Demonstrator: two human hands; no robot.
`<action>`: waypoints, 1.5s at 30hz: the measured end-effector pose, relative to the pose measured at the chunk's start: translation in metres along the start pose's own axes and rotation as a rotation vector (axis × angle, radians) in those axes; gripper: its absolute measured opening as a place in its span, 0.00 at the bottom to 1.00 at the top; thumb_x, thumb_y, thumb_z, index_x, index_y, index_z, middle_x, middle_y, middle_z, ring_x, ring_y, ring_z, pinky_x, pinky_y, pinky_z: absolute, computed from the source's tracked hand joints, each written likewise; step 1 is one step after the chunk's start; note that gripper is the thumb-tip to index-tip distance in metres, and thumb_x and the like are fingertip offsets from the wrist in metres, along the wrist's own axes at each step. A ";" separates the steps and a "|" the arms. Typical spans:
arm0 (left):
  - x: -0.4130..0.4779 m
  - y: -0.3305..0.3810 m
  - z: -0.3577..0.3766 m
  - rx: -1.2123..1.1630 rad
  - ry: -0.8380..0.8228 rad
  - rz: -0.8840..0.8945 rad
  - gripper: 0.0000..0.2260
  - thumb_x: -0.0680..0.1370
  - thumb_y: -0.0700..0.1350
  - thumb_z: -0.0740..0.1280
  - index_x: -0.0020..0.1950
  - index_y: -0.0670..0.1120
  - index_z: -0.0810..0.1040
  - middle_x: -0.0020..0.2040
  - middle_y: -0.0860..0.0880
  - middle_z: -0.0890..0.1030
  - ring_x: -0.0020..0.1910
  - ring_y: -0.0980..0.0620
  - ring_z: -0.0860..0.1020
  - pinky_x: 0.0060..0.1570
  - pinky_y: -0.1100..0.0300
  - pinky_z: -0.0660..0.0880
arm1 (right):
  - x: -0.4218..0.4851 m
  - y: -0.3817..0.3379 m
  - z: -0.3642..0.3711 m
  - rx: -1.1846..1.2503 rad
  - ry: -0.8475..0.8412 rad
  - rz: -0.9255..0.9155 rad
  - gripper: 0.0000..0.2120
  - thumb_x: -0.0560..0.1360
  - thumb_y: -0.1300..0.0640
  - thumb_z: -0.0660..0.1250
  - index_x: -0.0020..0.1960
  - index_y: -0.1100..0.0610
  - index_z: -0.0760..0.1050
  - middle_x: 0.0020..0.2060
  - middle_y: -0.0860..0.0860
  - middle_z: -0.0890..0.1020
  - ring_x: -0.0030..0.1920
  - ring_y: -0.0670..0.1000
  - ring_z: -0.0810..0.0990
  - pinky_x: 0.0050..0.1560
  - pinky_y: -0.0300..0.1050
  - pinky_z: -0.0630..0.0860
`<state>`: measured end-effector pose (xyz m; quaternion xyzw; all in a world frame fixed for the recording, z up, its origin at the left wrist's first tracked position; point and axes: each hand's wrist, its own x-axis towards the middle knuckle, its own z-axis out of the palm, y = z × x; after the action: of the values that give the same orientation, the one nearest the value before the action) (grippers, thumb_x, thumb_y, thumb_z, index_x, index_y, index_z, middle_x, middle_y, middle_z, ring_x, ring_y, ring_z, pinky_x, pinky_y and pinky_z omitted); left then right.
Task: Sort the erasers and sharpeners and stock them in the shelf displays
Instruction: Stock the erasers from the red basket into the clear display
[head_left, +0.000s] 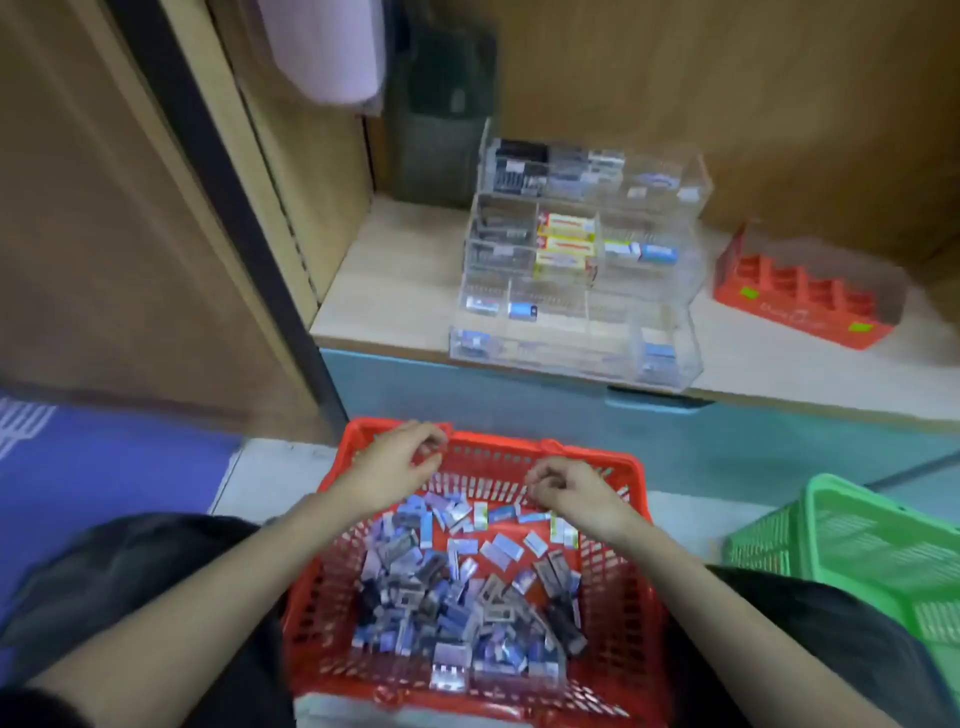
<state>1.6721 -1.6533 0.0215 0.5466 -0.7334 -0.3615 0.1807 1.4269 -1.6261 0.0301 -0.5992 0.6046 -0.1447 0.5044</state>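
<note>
Below, at six o'clock, a red slotted plastic basket (322, 623) holds a heap of small boxy erasers and sharpeners (457, 597); left hand (395, 462) and right hand (576, 491) hover above, fingers curled; whether either grip holds anything, I cannot tell; at twelve o'clock, a clear tiered acrylic display (571, 322) stands on the shelf (395, 291).

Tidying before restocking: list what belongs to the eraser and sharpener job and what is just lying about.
Job: red basket, mixed stock in it, clear display, red display.
Lying about: green basket, purple cloth, dark bin, blue mat.
</note>
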 end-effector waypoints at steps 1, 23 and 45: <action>-0.007 -0.012 0.009 0.021 -0.021 -0.052 0.13 0.75 0.43 0.65 0.55 0.36 0.77 0.51 0.41 0.79 0.49 0.49 0.77 0.53 0.64 0.70 | 0.003 0.017 0.017 -0.062 -0.032 0.036 0.11 0.74 0.69 0.63 0.40 0.54 0.73 0.30 0.48 0.74 0.31 0.42 0.71 0.37 0.39 0.70; -0.042 -0.193 0.193 0.269 -0.510 -0.333 0.41 0.68 0.58 0.74 0.76 0.52 0.57 0.73 0.44 0.58 0.72 0.42 0.59 0.68 0.49 0.63 | 0.051 0.199 0.203 -0.277 -0.152 0.252 0.31 0.72 0.49 0.70 0.71 0.53 0.63 0.66 0.55 0.65 0.65 0.57 0.67 0.62 0.48 0.69; -0.018 -0.180 0.206 0.085 -0.241 -0.263 0.08 0.76 0.38 0.68 0.52 0.45 0.72 0.52 0.49 0.65 0.41 0.49 0.72 0.46 0.58 0.70 | 0.050 0.196 0.207 0.134 0.112 0.318 0.10 0.76 0.57 0.66 0.56 0.55 0.74 0.52 0.54 0.76 0.49 0.54 0.78 0.49 0.52 0.78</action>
<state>1.6630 -1.5935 -0.2452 0.5977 -0.6865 -0.4137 0.0195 1.4871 -1.5341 -0.2373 -0.4522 0.7078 -0.1365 0.5253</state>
